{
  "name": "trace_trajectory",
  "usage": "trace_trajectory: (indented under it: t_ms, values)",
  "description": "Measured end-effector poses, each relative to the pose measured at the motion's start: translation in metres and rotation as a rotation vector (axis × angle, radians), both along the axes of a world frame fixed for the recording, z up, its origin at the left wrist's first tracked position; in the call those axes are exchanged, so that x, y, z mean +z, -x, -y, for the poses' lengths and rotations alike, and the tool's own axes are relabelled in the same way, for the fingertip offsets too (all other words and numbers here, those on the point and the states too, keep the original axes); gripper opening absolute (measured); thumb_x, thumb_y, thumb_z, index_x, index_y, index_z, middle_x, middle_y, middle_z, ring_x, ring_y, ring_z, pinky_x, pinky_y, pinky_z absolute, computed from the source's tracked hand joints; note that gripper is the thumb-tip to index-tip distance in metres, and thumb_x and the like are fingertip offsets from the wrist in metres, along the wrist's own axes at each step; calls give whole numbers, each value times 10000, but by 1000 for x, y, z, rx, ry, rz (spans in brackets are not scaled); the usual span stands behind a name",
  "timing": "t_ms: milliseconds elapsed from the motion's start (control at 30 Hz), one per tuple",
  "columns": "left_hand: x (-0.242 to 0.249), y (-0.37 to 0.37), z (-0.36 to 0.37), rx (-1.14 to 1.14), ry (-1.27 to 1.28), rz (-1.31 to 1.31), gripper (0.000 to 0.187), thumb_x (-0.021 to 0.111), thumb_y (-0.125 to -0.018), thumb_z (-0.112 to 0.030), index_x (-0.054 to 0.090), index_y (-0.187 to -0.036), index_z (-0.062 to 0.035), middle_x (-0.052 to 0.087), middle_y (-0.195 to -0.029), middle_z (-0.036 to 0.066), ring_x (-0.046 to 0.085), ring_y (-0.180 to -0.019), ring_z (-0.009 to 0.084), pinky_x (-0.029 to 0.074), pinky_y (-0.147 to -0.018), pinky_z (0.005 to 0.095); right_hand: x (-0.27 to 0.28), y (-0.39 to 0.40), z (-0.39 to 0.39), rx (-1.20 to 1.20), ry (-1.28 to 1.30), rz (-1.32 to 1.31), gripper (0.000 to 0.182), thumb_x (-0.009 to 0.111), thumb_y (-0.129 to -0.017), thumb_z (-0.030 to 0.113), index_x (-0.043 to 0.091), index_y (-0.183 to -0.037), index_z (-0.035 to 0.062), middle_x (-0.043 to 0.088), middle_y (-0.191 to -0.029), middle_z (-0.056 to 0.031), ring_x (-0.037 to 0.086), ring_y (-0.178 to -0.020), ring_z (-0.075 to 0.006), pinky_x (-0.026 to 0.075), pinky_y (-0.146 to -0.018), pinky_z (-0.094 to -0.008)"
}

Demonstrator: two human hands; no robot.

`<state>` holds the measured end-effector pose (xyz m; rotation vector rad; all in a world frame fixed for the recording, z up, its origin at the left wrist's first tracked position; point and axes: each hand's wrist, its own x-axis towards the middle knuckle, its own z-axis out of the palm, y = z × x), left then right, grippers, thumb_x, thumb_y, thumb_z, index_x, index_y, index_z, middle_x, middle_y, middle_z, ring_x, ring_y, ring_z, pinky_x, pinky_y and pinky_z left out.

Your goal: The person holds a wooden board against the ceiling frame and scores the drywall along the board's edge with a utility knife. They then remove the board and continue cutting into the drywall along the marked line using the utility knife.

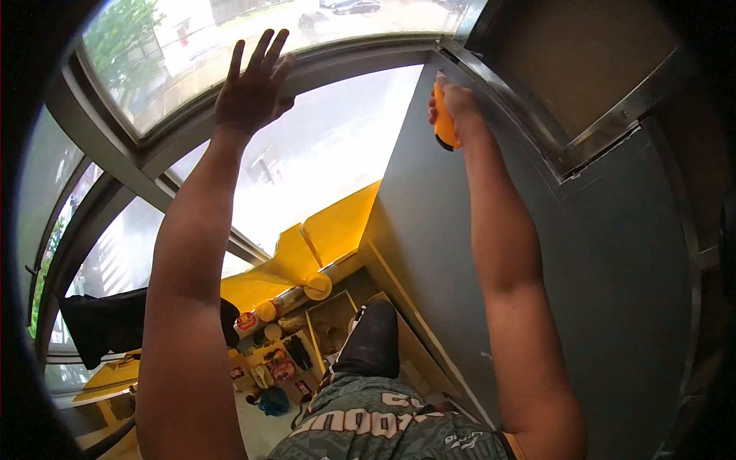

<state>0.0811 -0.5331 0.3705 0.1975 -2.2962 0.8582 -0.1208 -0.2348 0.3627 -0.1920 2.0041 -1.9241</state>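
Note:
My left hand (251, 90) is raised at the upper left, fingers spread and stretched upward, overlapping the dark window frame bar (349, 60). Nothing is in it. Higher up on the right, my right hand (461, 103) is wrapped around an orange utility knife (442, 123) with a black end. The knife's tip points up at the top corner of the grey wall panel (429, 199), close to where the window frame meets a metal-edged frame (521, 111). Below the bar, between my arms, is a bright, hazy window pane (322, 138).
Yellow sheeting (345, 218) runs along the window's lower edge. Beneath it, several jars and packets crowd a low surface, including a yellow-lidded container (317, 286). A dark cloth (107, 322) hangs at the left. Cars (356, 7) show outside the upper pane.

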Motion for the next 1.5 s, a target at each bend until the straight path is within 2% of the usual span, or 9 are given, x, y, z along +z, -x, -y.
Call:
trace_trajectory:
  t_ms: [167, 233, 367, 700, 767, 867, 933, 1500]
  values:
    - [0, -1, 0, 15, -12, 12, 809, 748, -761, -672, 557, -1434, -266, 189, -1713, 33, 154, -1582, 238, 135, -1270, 556, 4, -7, -1, 0, -17, -6, 358, 508, -1065, 384, 548, -986, 37, 601, -757, -81, 591, -554, -163, 550, -527, -339]
    - [0, -1, 0, 22, -2, 13, 804, 744, -767, -670, 556, -1438, -267, 188, -1713, 33, 152, -1582, 240, 135, -1270, 557, 7, -14, -3, -23, -18, -35, 363, 535, -1060, 391, 538, -933, 51, 555, -720, -58, 557, -535, -137, 504, -505, -281]
    - [-1, 0, 0, 11, -13, 15, 807, 739, -775, -666, 547, -1450, -267, 190, -1713, 34, 153, -1582, 241, 134, -1270, 557, 4, -6, -4, -19, -14, -13, 390, 502, -1069, 408, 558, -1001, 28, 589, -758, -79, 590, -558, -153, 538, -519, -315]
    - [-1, 1, 1, 12, -25, 18, 784, 737, -780, -663, 565, -1429, -257, 190, -1713, 36, 164, -1580, 236, 145, -1269, 549, 4, -17, -27, 25, -16, -28, 381, 509, -1068, 406, 563, -955, 46, 574, -738, -63, 591, -559, -146, 529, -511, -310]
    - [0, 0, 1, -22, -28, -9, 713, 737, -794, -621, 559, -1360, -226, 227, -1698, 25, 200, -1566, 217, 136, -1272, 539, 4, -21, -30, 24, -19, -39, 381, 508, -1069, 406, 565, -954, 48, 573, -735, -62, 590, -556, -146, 528, -508, -310]
    - [1, -2, -1, -1, -19, 8, 723, 736, -793, -620, 550, -1368, -223, 227, -1697, 31, 205, -1564, 221, 136, -1271, 541, 8, -27, -33, 4, -20, -40, 380, 508, -1070, 402, 561, -947, 47, 577, -732, -66, 587, -549, -147, 526, -504, -311]
    - [0, -2, 0, -13, -25, 1, 724, 734, -793, -622, 550, -1367, -221, 225, -1697, 34, 206, -1564, 223, 138, -1271, 543, 14, -34, -35, 14, -3, 17, 330, 549, -1056, 368, 563, -946, 57, 584, -720, -43, 564, -539, -123, 506, -520, -262]
    - [3, -3, -6, -13, -30, 5, 766, 790, -761, -591, 576, -1398, -225, 225, -1701, 49, 203, -1570, 232, 198, -1257, 559, 11, -45, -65, 11, 24, 29, 337, 565, -1049, 372, 564, -913, 63, 578, -714, -47, 559, -530, -137, 501, -509, -280]
